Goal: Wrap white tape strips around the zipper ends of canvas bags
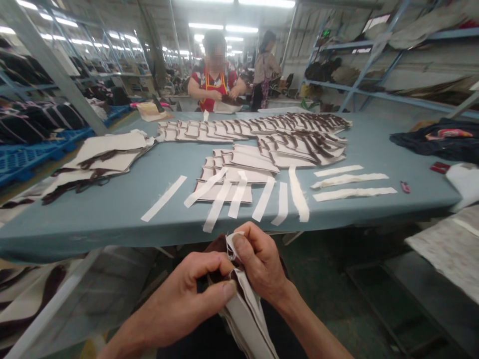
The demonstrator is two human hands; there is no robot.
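Close to my body, below the table's front edge, I hold a folded bundle of cream and brown fabric pieces (247,314). My left hand (187,286) pinches its upper edge between thumb and fingers. With thumb and bent fingers, my right hand (262,262) grips a small white fabric end (231,244) at the top of the bundle. Thin loose threads show beside that white end. The lower part of the bundle hangs down out of the frame. Just beyond my hands, several white fabric strips (237,199) lie spread along the table edge.
On the blue-covered table (112,214), overlapping rows of cream and brown pieces (232,130) stretch across the back. Another pile (108,149) lies at left. Further strips (355,193), a small pink item (405,187) and dark cloth (437,139) are at right. A person (217,85) works opposite.
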